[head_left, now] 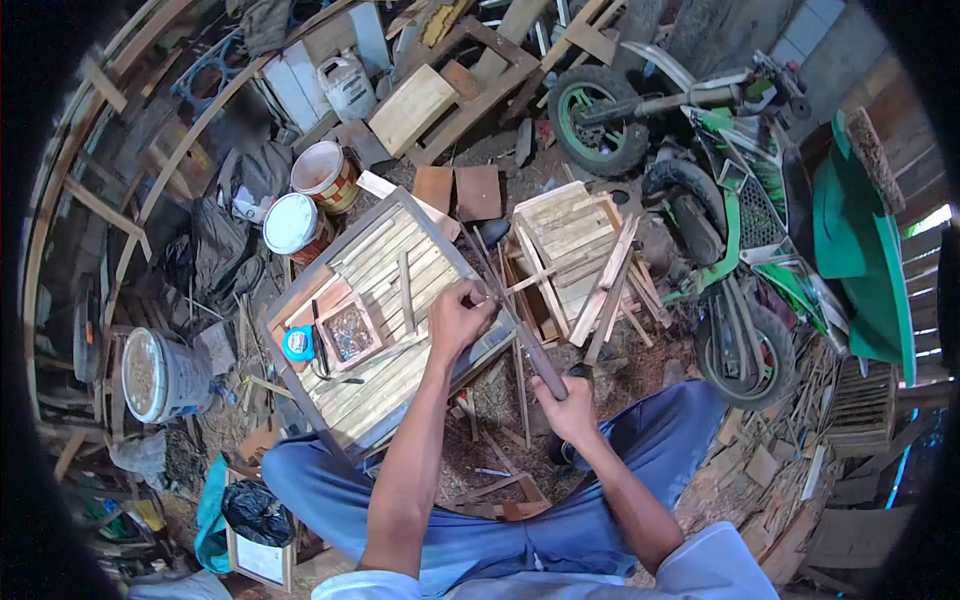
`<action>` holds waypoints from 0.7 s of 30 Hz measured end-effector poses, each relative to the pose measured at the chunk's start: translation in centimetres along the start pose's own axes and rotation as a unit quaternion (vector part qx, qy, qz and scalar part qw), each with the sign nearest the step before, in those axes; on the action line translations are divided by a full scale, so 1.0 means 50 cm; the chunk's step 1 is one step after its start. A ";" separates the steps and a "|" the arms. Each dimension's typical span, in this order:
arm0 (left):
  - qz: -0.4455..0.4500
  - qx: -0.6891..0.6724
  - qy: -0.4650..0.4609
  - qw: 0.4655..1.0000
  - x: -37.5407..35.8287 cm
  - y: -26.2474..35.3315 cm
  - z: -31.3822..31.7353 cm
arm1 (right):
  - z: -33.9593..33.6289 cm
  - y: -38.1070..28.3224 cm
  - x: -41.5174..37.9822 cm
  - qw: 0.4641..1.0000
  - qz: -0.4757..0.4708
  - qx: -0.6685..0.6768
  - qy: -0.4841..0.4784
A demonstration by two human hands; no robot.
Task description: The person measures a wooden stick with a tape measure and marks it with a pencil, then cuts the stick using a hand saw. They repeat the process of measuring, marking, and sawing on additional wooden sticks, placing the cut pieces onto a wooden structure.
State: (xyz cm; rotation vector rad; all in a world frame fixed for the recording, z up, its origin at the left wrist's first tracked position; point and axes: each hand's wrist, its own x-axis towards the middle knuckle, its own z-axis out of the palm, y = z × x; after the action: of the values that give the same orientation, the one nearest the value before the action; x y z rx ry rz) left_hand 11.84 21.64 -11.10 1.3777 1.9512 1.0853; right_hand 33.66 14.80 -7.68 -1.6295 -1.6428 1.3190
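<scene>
Left hand: the person's left hand (460, 318) is at the right edge of a grey-framed slatted panel (378, 268), fingertips drawn together; whether they pinch anything small I cannot tell.
Right hand: the right hand (568, 408) is wrapped around the lower end of a long brown bar (540, 358), off the panel's right edge. The bar's far end points toward the left hand; contact with the frame is unclear.
Finger risk: if the bar slips or swings, it could catch the left fingertips, which are near its line.
Spill risk: a knock or tilt of the panel could slide the small wooden tray (370, 322) and scatter the small pieces (349, 334) inside.
On the panel: a blue tape measure (298, 343) sits beside the tray; a loose strip (406, 292) lies on the slats.
In the way: a smaller slatted piece (570, 235) and leaning sticks (605, 285) crowd the space beyond the right hand, and could snag the bar.
Close by: folded legs in blue trousers (655, 430) flank the work.
Farther out: a green motorbike (727, 225) stands right; a white-lidded bucket (290, 224) stands beyond the panel.
</scene>
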 end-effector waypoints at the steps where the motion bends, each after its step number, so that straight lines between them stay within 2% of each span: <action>1: -0.001 0.000 -0.002 1.000 0.004 0.000 0.000 | -0.007 -0.008 0.004 1.000 0.007 -0.012 -0.007; 8: 0.004 0.009 0.006 1.000 0.004 -0.005 0.005 | 0.012 -0.024 -0.007 0.999 -0.024 -0.034 0.002; 11: -0.046 0.015 -0.005 0.999 0.006 0.000 0.005 | 0.008 -0.018 -0.005 0.995 -0.042 -0.084 -0.015; 14: -0.060 0.007 0.008 0.998 0.005 -0.005 0.009 | -0.018 -0.014 -0.034 0.997 -0.039 -0.070 -0.011; 19: -0.032 0.019 0.011 0.999 0.008 -0.003 0.013 | -0.034 0.000 -0.065 0.996 -0.011 -0.082 -0.016; 21: -0.027 0.023 0.011 0.999 0.008 -0.007 0.015 | -0.020 -0.014 -0.036 0.997 -0.032 -0.067 -0.008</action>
State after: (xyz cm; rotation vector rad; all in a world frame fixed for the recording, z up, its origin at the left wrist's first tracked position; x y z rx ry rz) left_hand 12.10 22.22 -11.80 1.3352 2.0282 1.0406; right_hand 34.47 13.53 -6.12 -1.6315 -1.8127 1.2172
